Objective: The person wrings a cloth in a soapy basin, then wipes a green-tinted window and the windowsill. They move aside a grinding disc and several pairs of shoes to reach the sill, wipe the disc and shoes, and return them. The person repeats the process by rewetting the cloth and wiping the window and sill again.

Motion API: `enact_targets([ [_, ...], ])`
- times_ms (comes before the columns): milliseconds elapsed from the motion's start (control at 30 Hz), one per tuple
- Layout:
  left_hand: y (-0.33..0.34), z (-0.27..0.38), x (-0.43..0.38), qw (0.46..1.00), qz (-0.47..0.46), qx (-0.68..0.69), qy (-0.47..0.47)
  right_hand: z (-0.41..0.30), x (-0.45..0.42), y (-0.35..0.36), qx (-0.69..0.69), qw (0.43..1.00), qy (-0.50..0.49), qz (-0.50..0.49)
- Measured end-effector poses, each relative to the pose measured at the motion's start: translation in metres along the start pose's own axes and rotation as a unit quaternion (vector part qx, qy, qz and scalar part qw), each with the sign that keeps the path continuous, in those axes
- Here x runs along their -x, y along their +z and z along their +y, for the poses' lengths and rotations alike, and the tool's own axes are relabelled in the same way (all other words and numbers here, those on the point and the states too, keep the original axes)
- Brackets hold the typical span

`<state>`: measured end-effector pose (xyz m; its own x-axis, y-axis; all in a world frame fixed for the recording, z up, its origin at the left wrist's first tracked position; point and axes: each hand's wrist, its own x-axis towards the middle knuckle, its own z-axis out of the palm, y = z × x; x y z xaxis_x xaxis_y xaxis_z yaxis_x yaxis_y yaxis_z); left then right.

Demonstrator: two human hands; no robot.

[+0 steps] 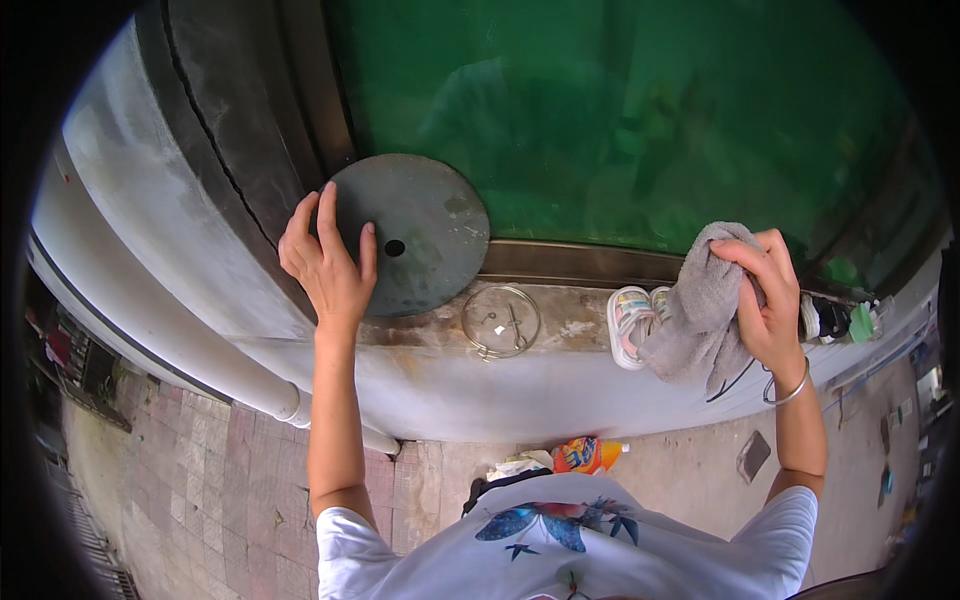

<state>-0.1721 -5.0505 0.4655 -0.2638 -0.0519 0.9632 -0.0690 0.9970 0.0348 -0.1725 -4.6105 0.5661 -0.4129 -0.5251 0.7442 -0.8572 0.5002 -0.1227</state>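
My right hand [772, 300] grips a crumpled grey cloth [697, 307], which hangs down over part of a small pair of shoes on the window ledge. The near white sandal [628, 330] shows beside the cloth; its mate is mostly hidden. My left hand [322, 255] has its fingers spread at the left edge of a round dark grey disc [435, 225] with a hole in its middle. Whether the fingertips touch the disc, I cannot tell. That disc leans against the window frame and green glass [600, 135]. Between my hands, a wire ring [538, 319] lies on the ledge.
Black-and-white shoes [821, 319] and a green item [861, 322] stand farther right on the stained ledge [570, 322]. A white pipe [247, 375] runs down the left wall. Below, an orange plastic pouch [589, 455] lies on the ground near my body.
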Motion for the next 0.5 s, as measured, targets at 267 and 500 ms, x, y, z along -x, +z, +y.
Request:
enact_targets([
  [267,-0.052,0.116,0.051,0.770,-0.190,0.605,-0.073,-0.032,-0.015,0.037,-0.345,0.919,0.157,-0.111],
  [500,-0.086,0.159,0.095,0.554,-0.412,0.693,-0.205,-0.051,0.040,0.048,-0.535,0.805,0.207,-0.154],
])
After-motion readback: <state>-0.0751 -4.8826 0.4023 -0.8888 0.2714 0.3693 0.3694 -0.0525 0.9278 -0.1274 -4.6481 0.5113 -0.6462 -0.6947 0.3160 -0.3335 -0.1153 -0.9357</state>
